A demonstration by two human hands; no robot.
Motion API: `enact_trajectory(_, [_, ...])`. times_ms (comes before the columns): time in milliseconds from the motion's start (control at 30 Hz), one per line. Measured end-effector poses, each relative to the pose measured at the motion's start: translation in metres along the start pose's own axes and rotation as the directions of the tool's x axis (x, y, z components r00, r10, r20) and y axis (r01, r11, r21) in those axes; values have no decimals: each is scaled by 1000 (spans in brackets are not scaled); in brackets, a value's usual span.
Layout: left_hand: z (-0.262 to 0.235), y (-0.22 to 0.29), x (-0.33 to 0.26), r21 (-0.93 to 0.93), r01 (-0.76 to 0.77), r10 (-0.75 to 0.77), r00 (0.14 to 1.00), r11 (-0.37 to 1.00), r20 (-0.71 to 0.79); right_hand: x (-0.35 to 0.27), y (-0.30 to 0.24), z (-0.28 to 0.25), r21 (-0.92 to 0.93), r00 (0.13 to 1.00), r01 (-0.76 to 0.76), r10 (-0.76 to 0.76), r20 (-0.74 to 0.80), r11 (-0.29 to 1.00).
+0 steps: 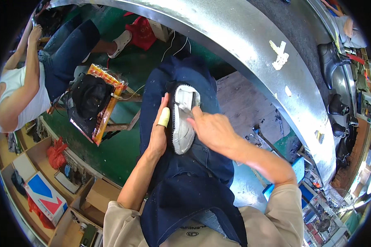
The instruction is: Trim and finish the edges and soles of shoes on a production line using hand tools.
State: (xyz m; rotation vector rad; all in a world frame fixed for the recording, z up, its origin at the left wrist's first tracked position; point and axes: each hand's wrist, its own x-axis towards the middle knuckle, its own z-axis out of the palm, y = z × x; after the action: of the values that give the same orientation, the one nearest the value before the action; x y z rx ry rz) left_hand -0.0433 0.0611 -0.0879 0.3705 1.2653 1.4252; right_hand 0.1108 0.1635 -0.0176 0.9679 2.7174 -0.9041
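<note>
A shoe upper point(184, 136) lies bottom up across my lap, its pale grey-white underside framed by a dark, ridged edge. My left hand point(158, 133) lies along the shoe's left side and steadies it, the fingers stretched out; one digit wears a yellow cover point(163, 117). Over the upper part of the underside, my right hand point(212, 128) is closed round a thin metal tool point(184, 108). The tool's flat end meets the pale surface; its exact kind is hard to make out, as my fingers hide the rest. A dark apron point(189, 197) covers my lap.
A curved metal-edged bench point(243, 29) arcs across the front and right, with black shoes point(327, 61) beyond it. At left, a seated person point(24, 86) works beside a stool bearing a black item point(90, 96). Wooden compartments point(41, 152) stand lower left; a wire fan point(327, 210) lower right.
</note>
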Motion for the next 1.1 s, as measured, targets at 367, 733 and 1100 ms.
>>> enact_trajectory(367, [-5,9,20,595,-142,117,990,791,80,3,6,-25,253,961,73,0,-278,965])
enact_trajectory(733, [-25,9,13,452,-168,67,970,876,232,34,15,7,54,949,251,-234,-209,967])
enact_trajectory(1100, [-29,9,7,457,-236,162,967,858,195,53,9,8,-46,964,248,-242,115,968])
